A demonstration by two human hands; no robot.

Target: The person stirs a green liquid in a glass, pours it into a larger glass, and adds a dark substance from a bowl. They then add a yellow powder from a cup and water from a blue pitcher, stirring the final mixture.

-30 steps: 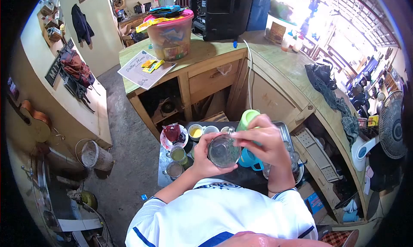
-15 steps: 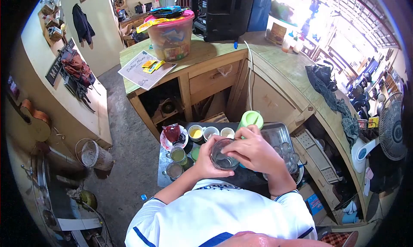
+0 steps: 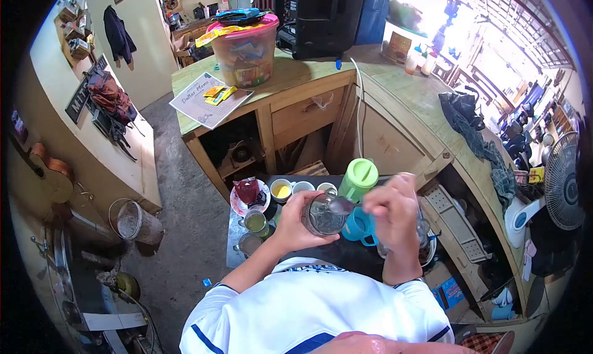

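Note:
My left hand [image 3: 298,224] is wrapped around a clear glass [image 3: 321,217], its mouth turned up toward me. Over the rim of the glass a metal spoon [image 3: 341,205] is held by my right hand [image 3: 393,209], whose fingers are closed on the handle and a little blurred. Below the spoon stands a blue plastic cup [image 3: 358,225]. Behind it is a light green lidded pitcher [image 3: 359,180]. Left of the glass are a cup with something yellow [image 3: 281,190], more light cups, and a glass mug of green liquid [image 3: 255,222].
A plate [image 3: 259,207] with a red packet sits at the low table's left. A metal tray with glasses is partly hidden by my right arm. Beyond, a wooden counter [image 3: 296,85] carries a pink-lidded tub [image 3: 245,54], a menu sheet [image 3: 201,101] and a black speaker [image 3: 318,20].
My right hand has come up out of the glass and moved right, bringing the spoon into sight. The blue cup and pitcher now show more. My left hand still holds the glass.

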